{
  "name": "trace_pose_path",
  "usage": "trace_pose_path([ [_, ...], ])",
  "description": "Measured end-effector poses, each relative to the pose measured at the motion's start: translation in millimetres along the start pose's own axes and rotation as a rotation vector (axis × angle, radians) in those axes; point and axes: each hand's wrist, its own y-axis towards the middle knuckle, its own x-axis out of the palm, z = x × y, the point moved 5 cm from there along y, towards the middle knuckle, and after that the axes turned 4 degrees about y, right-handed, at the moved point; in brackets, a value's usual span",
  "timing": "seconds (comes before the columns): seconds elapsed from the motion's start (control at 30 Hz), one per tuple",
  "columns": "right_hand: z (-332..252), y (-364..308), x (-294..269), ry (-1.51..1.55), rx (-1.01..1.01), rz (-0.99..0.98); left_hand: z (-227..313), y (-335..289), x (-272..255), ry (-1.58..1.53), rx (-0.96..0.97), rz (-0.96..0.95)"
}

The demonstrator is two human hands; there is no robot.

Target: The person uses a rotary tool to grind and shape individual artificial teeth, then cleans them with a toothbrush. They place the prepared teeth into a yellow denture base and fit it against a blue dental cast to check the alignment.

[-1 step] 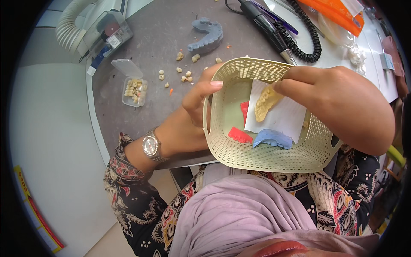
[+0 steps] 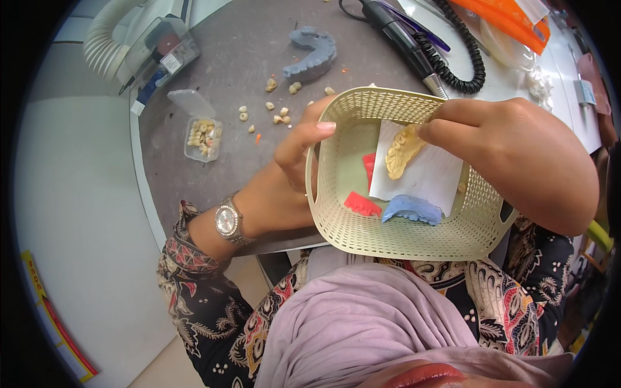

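My left hand (image 2: pixel 303 152) is closed on the left rim of a cream perforated plastic basket (image 2: pixel 352 234), thumb outside near the upper corner. Inside it, my right hand (image 2: pixel 501 152) pinches one end of a yellow dental cast (image 2: pixel 402 155) with a row of teeth. The cast is over a white paper slip (image 2: pixel 424 180); whether it touches the paper I cannot tell. A blue dental cast piece (image 2: pixel 412 210) lies at the paper's near edge. Beside it are a red toothed piece (image 2: pixel 362 204) and another red piece (image 2: pixel 369 169), partly under the paper.
On the grey worktop, a grey-blue dental arch model (image 2: pixel 312 55) lies behind loose artificial teeth (image 2: pixel 282 119). A small lidded clear box (image 2: pixel 204 139) of teeth stands left. A black handpiece (image 2: pixel 401 39) with coiled cord, an orange packet (image 2: pixel 511 22) and a ribbed hose (image 2: pixel 107 48) are farther back.
The yellow cast has turned slightly in my right fingers, its free end lifting a little away from me. My left hand and the basket stay in place.
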Motion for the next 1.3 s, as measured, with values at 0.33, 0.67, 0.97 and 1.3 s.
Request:
trace_pose_path([
  [0.33,5,-5,-1,-0.116,0.072,0.018,-2,6,-2,0.038,-0.008,0.04],
  [0.67,6,4,10,-0.136,0.028,-0.087,4,17,-6,0.035,0.057,0.093],
  [0.97,1,17,14,-0.017,-0.057,0.189,-3,20,-9,-0.065,0.197,0.257],
  [1.3,6,5,8,-0.118,0.092,-0.008,14,28,-24,0.032,0.226,0.232],
])
